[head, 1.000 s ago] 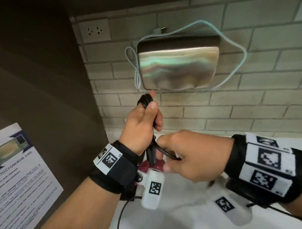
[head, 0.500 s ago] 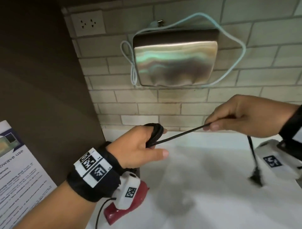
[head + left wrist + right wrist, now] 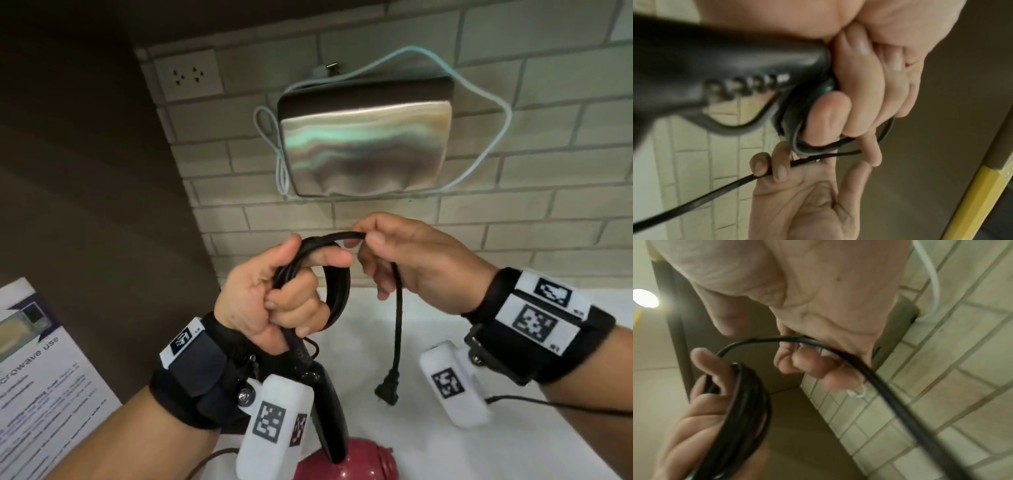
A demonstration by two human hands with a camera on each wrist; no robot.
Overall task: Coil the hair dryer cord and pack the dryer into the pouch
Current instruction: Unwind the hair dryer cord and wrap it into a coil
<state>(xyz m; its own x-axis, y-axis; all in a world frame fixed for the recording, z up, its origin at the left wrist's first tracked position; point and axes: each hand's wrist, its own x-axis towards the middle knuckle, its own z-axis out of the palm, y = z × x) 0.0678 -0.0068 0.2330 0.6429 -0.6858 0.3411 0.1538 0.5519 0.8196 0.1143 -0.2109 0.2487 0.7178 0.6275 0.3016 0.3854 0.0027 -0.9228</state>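
My left hand grips several loops of the black cord coil, with its forefinger through the loops. Below it hangs the hair dryer, its black handle running down to a maroon body at the bottom edge. My right hand pinches the free cord just right of the coil; the tail drops to the plug. The left wrist view shows the handle, the coil and the right hand's fingers on the cord. The right wrist view shows the coil. A shiny iridescent pouch hangs on the brick wall.
A white counter lies under both hands. A pale cable loops around the pouch on the wall, and a wall socket sits at upper left. A dark panel and a printed notice stand on the left.
My right hand has swung back left from its outstretched position, bringing the cord over the coil. My left hand has risen and turned upright. The plug now hangs near the middle.
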